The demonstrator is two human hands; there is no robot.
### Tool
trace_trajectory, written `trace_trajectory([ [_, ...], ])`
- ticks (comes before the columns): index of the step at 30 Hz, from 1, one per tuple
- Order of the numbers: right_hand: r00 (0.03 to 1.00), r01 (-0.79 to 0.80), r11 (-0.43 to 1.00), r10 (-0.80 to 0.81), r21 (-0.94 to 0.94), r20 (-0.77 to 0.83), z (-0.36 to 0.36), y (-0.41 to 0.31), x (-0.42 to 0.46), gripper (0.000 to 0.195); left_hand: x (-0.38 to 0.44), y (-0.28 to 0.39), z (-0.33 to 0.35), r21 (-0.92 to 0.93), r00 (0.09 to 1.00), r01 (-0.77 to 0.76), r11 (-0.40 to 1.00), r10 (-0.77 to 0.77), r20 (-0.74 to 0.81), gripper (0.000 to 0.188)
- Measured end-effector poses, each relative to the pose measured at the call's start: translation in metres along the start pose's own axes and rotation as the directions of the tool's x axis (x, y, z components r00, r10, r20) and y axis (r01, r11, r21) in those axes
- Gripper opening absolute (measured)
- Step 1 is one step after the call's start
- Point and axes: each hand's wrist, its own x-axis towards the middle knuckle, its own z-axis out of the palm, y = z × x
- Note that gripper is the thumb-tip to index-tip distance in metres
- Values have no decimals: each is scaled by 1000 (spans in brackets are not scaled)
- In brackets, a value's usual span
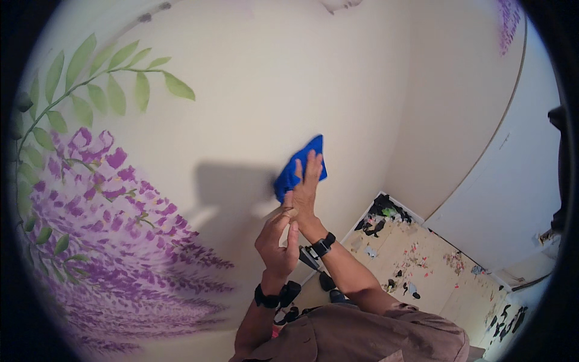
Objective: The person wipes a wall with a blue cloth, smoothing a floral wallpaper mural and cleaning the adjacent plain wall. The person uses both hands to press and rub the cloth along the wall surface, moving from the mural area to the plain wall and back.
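My right hand [307,185], a dark watch on its wrist, lies spread on a bright blue cloth [314,151] and holds it against the pale wall [244,99]. Just below and left, my left hand [278,244] is raised with bent fingers, its fingertips by the base of my right hand. A small beige shape shows at those fingertips; whether it is a held thing or part of a hand, I cannot tell. A black band is round the left wrist. The wall bears a painted mural of purple hanging blossoms [131,217] and green leaves [115,92].
A wall corner rises right of my hands. Dark scraps [384,212] and small pink and red bits [418,260] litter the light wood floor [448,294] at lower right. A curved-looking edge borders a pale bluish panel [493,167] at the far right.
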Motion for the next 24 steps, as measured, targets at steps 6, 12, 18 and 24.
trace_trajectory([
  [6,930,-364,928,357,77,91,-6,1,-87,69,-22,1,-2,107,998,51,993,-55,38,25],
  [12,999,-37,997,38,65,-20,7,-43,-26,63,-10,11,-16,196,995,-93,976,86,48,19],
  [18,902,401,912,-375,-92,212,19,-76,2,41,6,26,-51,289,981,-163,943,186,-53,18],
  [24,923,274,962,-263,0,280,9,-38,-81,56,-27,-22,-27,269,994,-105,957,101,29,17],
])
